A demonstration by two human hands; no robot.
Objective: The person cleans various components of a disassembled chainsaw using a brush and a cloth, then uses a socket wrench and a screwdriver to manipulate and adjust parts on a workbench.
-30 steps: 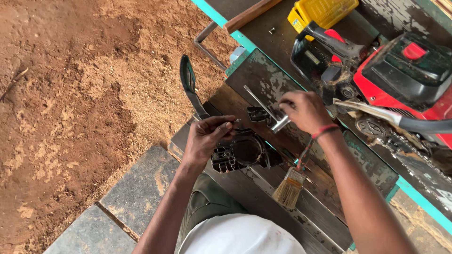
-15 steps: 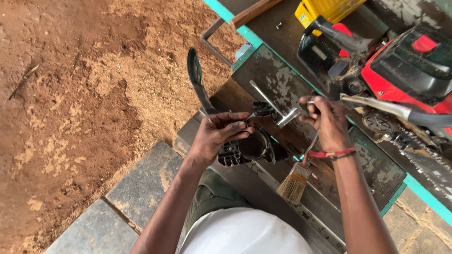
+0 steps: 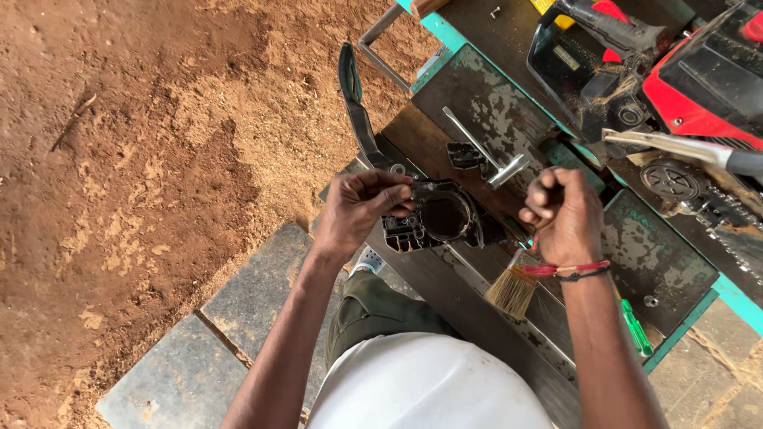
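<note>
Head view, read from the left: bare reddish earth and sawdust, then grey floor slabs (image 3: 238,318) under the person's knee. The left hand (image 3: 358,210) comes next, its fingers (image 3: 389,191) pinched narrow on the near-left rim of a black plastic housing (image 3: 441,218) with a round opening. The housing sits on the edge of the counter (image 3: 660,262), directly to the right of those fingertips and touching them. Its long axis runs roughly left to right, from one hand toward the other. A dark curved handle (image 3: 354,95) rises beyond the left fingers, well apart from them.

Further right, a metal T-shaped wrench (image 3: 485,151) lies just beyond the housing, between the two hands. The right hand (image 3: 564,214) is curled into a loose fist just right of the housing and not touching it; whether it encloses anything small cannot be told. Below its wrist lies a paintbrush (image 3: 513,290). The left hand is therefore the one on the housing. Past the right hand stand red-and-black chainsaw bodies (image 3: 707,87).
</note>
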